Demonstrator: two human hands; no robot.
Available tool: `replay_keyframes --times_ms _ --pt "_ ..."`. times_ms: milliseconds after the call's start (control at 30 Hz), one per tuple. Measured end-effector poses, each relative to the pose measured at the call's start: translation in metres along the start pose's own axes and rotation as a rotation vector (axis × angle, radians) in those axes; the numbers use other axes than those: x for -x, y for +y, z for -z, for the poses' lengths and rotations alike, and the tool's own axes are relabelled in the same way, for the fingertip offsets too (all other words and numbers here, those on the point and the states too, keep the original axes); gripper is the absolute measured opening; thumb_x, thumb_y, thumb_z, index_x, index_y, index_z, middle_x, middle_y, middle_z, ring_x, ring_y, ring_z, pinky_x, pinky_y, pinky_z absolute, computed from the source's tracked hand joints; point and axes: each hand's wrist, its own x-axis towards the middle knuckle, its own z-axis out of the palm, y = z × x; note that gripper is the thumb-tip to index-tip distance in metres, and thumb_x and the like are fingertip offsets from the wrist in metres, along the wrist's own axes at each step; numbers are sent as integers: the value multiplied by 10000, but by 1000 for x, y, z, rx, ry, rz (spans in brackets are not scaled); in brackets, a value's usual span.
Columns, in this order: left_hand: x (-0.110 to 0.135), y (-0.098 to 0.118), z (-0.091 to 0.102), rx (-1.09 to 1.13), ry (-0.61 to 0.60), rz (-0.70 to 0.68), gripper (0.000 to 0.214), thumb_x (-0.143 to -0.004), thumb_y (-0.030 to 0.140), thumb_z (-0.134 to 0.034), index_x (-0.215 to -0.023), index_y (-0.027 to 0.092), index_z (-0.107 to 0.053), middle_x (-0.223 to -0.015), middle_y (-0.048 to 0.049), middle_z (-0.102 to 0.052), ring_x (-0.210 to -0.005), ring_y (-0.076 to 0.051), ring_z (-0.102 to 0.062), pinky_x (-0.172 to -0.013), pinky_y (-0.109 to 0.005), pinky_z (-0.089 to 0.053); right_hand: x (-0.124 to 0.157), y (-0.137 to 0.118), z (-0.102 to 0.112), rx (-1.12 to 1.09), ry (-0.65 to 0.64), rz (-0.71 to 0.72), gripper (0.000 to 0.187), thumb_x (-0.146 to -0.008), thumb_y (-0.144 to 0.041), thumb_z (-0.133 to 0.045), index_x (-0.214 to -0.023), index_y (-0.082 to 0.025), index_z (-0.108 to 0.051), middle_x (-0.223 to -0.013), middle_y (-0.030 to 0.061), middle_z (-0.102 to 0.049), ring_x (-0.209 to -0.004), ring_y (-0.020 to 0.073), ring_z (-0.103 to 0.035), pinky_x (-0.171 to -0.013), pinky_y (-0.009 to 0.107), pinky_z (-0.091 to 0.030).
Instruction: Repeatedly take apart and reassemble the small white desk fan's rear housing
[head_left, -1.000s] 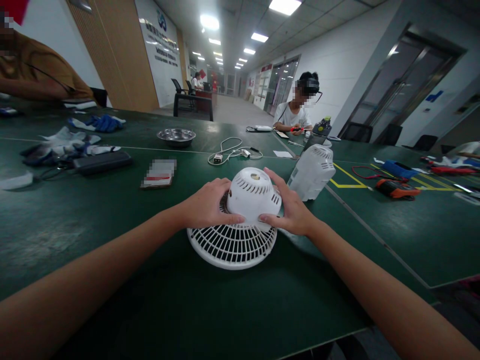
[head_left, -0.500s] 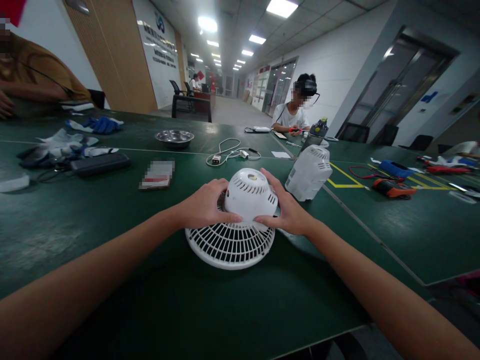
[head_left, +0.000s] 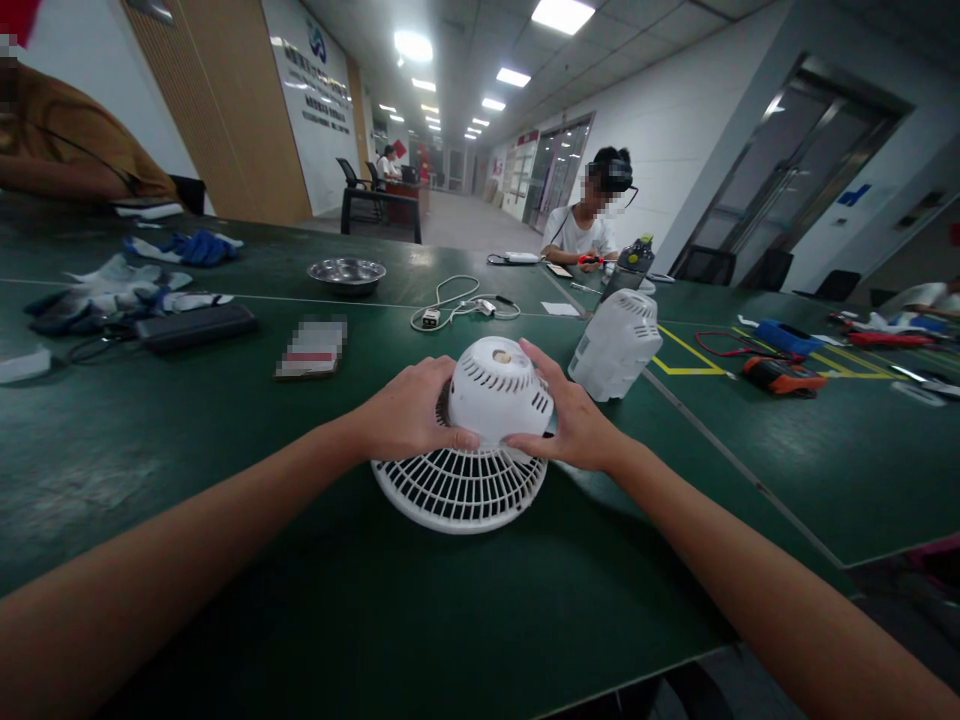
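Grip of the left hand (head_left: 409,410) and right hand (head_left: 574,425) closes from either side on the white domed plastic motor housing (head_left: 501,390), fingers curled against its slotted wall. It sits atop the white round plastic fan grille (head_left: 461,492), which lies flat on the dark green counter (head_left: 225,430) near its right edge. A white ribbed plastic casing (head_left: 616,343) stands just beyond the right hand.

A round white plastic grille (head_left: 459,492), made of thin radial ribs inside a ring rim, is laid flat and face down on the dark green tabletop (head_left: 375,610). A domed white motor housing (head_left: 499,392) is seated upright on the middle of it, pierced by rows of short vent slots and marked by a small yellowish spot at its top. The housing is clasped on either side by the left hand (head_left: 409,410) and the right hand (head_left: 574,425).
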Motion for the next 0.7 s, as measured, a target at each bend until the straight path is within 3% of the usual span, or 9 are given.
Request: replay_keyframes --times_ms 100,200,300,367,433,700 --pt "0 2 -6 7 85 -20 637 -826 481 -723 -1363 182 -555 -1297 -162 -656 -1159 -358 -629 -983 -572 -503 2 6 3 -1 10 -13 1175 -716 -580 -842 -1626 -356 -134 -1613 146 -402 -1318 442 -554 -1063 706 -464" --pt "1 4 -11 63 167 -27 607 -924 350 -600 -1493 204 -446 -1384 -153 -628 -1253 -342 -607 -1076 -595 -455 5 10 3 -192 -13 -76 1087 -780 -560 -786 -1614 -354 -120 -1348 120 -644 -1025 347 -711 -864 601 -606" --pt "4 5 -11 153 101 -77 918 -890 408 -663 -1635 264 -146 -1551 -174 -487 -1387 -385 -507 -1134 -633 -397 6 7 0 -337 -65 -134 1033 -837 -485 -725 -1614 -346 -58 -1039 47 -720 -780 255 -714 -672 474 -639" --pt "6 7 -10 182 50 -100 1182 -798 478 -768 -1642 288 36 -1621 -196 -381 -1433 -433 -440 -1157 -665 -353 6 2 -1 -345 -81 -131 1044 -818 -431 -735 -1613 -336 -65 -938 21 -703 -708 229 -689 -610 432 -627" --pt "8 10 -10 182 55 -106 1295 -745 500 -814 -1628 291 109 -1639 -209 -334 -1440 -459 -416 -1166 -680 -329 5 -3 -2 -332 -82 -122 1049 -797 -379 -745 -1610 -326 -85 -902 11 -688 -664 209 -668 -573 406 -616" --pt "6 17 -17 80 158 -144 1103 -727 454 -800 -1577 326 -111 -1566 -168 -410 -1274 -426 -561 -1064 -612 -466 2 -7 0 -269 -75 -130 1026 -769 -316 -745 -1593 -321 -135 -903 6 -679 -680 197 -659 -606 395 -615"
